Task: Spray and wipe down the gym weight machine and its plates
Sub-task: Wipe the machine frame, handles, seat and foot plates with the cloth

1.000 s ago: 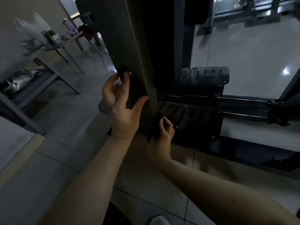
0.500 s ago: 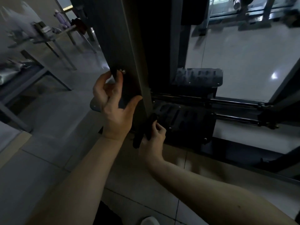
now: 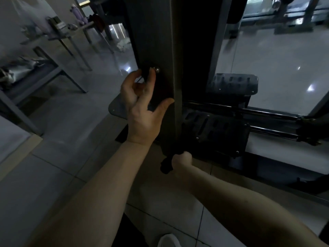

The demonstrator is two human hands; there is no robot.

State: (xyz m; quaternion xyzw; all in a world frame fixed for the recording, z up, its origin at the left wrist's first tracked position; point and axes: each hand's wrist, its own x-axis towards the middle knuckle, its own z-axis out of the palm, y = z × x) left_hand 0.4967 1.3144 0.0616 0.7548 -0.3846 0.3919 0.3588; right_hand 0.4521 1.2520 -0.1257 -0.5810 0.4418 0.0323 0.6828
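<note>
The weight machine [image 3: 210, 50] stands on the floor [image 3: 53, 175], filling the middle and right of the view, dark and dim all over. Its broad upright column [image 3: 154, 41] is a flat, matt grey-brown metal panel with one sharp, straight front edge running top to bottom. To the right of it, low down, two black footplates sit one above the other: the upper footplate [image 3: 233, 84] and the lower footplate [image 3: 215, 129], both rounded rectangles with slotted, ribbed faces and small bright screws at the corners. Polished rails [image 3: 274, 122] run off from them toward the right edge, shiny and thin. The floor is large pale glossy tiles that throw back spots of light.

Off at the far left a metal-legged worktop [image 3: 71, 38] carries blurred odds and ends I can't make out.

The left hand [image 3: 142, 107] is up against the column: the thumb is spread wide with its tip on the front edge, and the fingers are bent at the panel's left side. I can't tell if they clasp it. One fingertip sits just beside a small round silver bolt [image 3: 157, 69].

The right hand [image 3: 181, 161] is down at the column's foot, balled tight round a dark, crumpled cloth [image 3: 166, 166] that bulges out to the left of the fist.

A white shoe [image 3: 169, 240] pokes in at the bottom edge.
</note>
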